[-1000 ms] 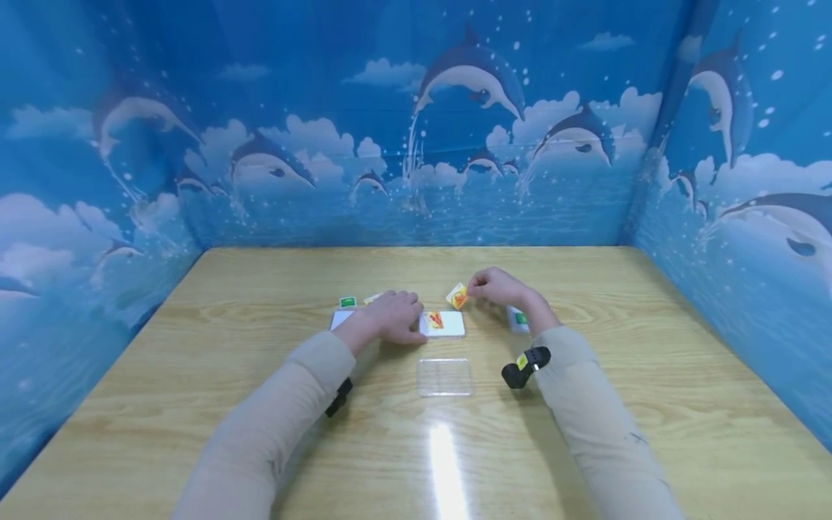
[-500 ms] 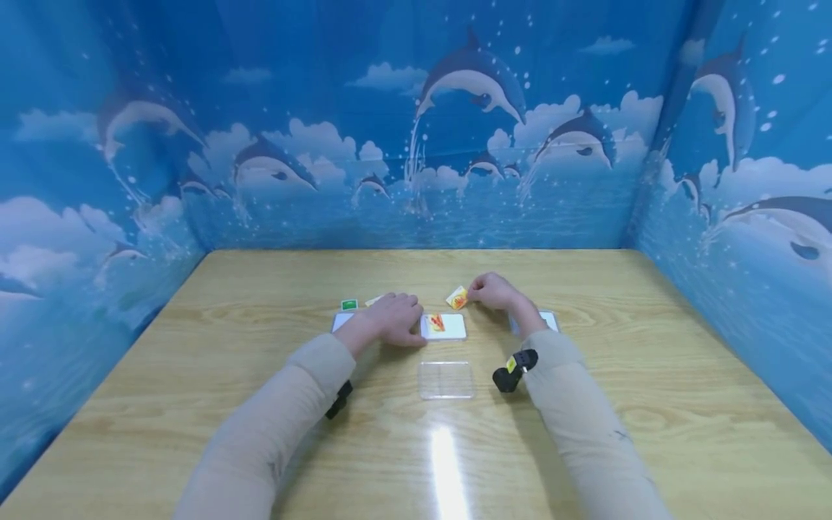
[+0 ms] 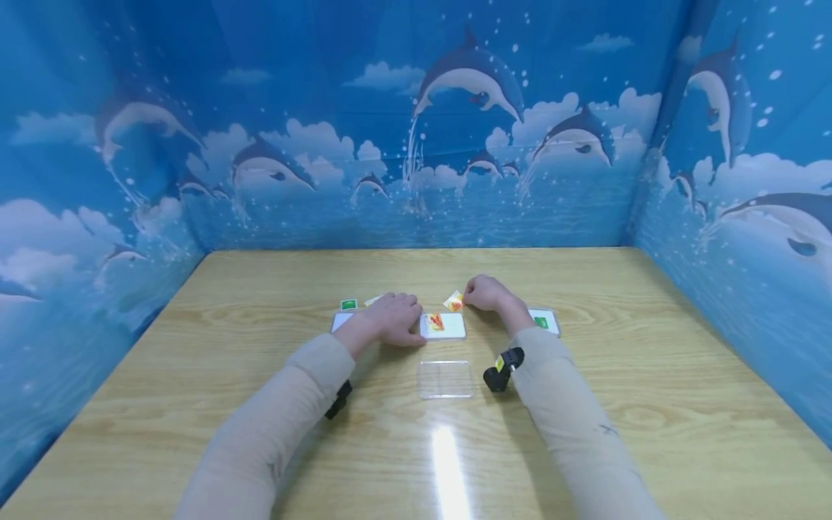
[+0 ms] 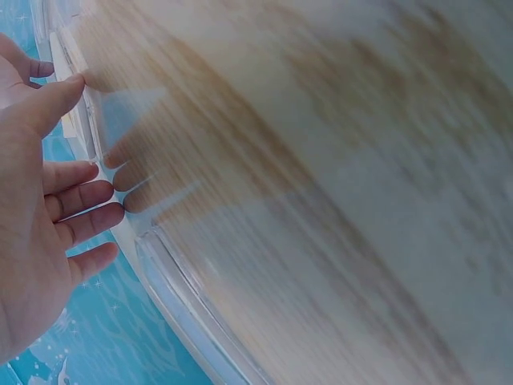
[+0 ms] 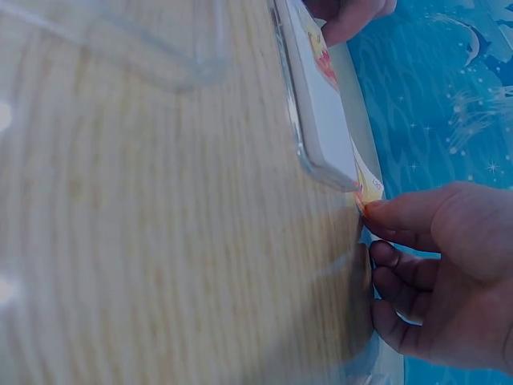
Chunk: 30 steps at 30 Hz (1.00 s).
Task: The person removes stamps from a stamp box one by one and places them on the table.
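My left hand (image 3: 393, 319) spans the left end of a flat clear-edged case (image 3: 448, 325) with a white top, thumb on its near side in the left wrist view. A small orange-and-red picture card (image 3: 435, 322) lies on the case's left part. Just behind the case, my right hand (image 3: 489, 293) pinches the edge of a small yellow-orange card (image 3: 453, 301) between thumb and index finger. The right wrist view shows that card (image 5: 369, 188) at the case's far corner, with the other fingers curled. The left fingers partly hide the case's left end.
A clear plastic tray or lid (image 3: 445, 380) lies in front of the case. Another white case with a green picture (image 3: 544, 322) is at right. A partly hidden case (image 3: 341, 318), a green card (image 3: 349, 304) and a pale card (image 3: 373, 300) lie at left.
My right hand and forearm have shifted slightly left with the yellow-orange card, uncovering more of the right-hand case. The left hand stays at the middle case.
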Available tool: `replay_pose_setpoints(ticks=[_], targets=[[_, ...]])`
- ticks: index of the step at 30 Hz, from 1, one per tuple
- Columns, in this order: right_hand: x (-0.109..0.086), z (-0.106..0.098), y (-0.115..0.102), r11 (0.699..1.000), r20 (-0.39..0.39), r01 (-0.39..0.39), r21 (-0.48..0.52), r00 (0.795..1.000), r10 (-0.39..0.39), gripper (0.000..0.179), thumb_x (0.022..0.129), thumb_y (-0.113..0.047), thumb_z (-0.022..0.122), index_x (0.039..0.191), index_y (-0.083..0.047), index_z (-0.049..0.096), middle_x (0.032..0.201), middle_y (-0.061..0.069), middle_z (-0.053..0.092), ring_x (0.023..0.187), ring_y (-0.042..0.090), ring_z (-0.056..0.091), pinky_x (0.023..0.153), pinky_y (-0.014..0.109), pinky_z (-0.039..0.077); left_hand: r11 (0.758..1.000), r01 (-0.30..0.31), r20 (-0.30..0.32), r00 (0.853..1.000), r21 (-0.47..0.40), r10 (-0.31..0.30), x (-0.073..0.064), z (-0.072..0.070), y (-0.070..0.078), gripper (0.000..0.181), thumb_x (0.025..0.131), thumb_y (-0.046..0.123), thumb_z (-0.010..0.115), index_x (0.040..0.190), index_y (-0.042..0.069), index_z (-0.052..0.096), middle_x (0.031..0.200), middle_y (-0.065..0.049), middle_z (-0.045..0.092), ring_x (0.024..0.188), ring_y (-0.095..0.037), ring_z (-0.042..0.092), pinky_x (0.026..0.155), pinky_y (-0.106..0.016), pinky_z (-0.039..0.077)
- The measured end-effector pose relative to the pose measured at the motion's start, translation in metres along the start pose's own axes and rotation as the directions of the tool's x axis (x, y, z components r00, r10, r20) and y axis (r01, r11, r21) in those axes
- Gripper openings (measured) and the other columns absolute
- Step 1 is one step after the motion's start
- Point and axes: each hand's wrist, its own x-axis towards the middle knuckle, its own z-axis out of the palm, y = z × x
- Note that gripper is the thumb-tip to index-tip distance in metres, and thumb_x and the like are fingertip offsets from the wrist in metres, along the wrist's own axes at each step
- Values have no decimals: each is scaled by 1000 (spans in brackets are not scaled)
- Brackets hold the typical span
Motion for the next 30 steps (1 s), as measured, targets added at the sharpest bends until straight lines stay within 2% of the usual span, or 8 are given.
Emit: replay_pose_setpoints(ticks=[16,24,30], targets=[[2,4,0,999,-16,-10,-47,1000,10,15,92,-15,50,90,-5,61,87,9,57,74,20,49,64,29,40,1000,-8,-7,1000,10,8,-1,0,0,62,86,57,53,121,6,55,107,-7,53,101,-21,50,93,-38,38],[1,3,-2,997,-11,-23,-79,1000,22,15,92,-16,51,94,-5,61,91,9,58,80,22,51,68,32,42,1000,-3,-1,1000,17,3,-1,0,1,61,86,57,52,121,6,55,106,-6,53,100,-20,49,93,-37,38],[-1,-1,0,998,-19,16,-53,1000,-17,20,91,-16,54,101,-1,60,94,11,58,82,22,52,71,33,44,1000,4,6,1000,25,-4,0,1,0,63,86,58,51,123,6,54,109,-6,52,103,-20,49,94,-37,38]])
